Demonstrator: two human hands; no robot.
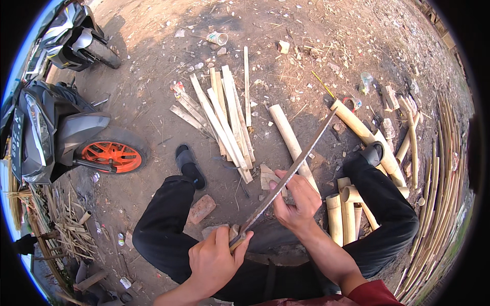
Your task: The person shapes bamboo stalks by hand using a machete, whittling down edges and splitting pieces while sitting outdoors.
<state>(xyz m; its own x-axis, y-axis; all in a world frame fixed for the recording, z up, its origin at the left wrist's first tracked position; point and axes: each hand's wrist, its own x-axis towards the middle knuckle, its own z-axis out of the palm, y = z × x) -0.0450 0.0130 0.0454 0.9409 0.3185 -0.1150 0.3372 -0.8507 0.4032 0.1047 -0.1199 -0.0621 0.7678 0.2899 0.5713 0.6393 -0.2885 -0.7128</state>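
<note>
A long, narrow machete-like blade (263, 205), dark with a pale edge, slants across in front of me from lower left to upper right. My left hand (217, 260) is closed around its near end, so any handle there is mostly hidden. Farther along, the fingers and thumb of my right hand (298, 199) pinch the blade near its middle. The far tip passes over the ground close to a bamboo pole piece (352, 121). Beneath the blade lies another bamboo length (287, 131), partly covered by it.
Split bamboo slats (229, 117) lie ahead. Cut bamboo tubes (334, 219) rest beside my right leg, long poles (444, 194) at far right. A brick (202, 209) sits between my legs. Two motorbikes, one with an orange wheel (113, 156), stand at left; a cup (218, 39) lies farther off.
</note>
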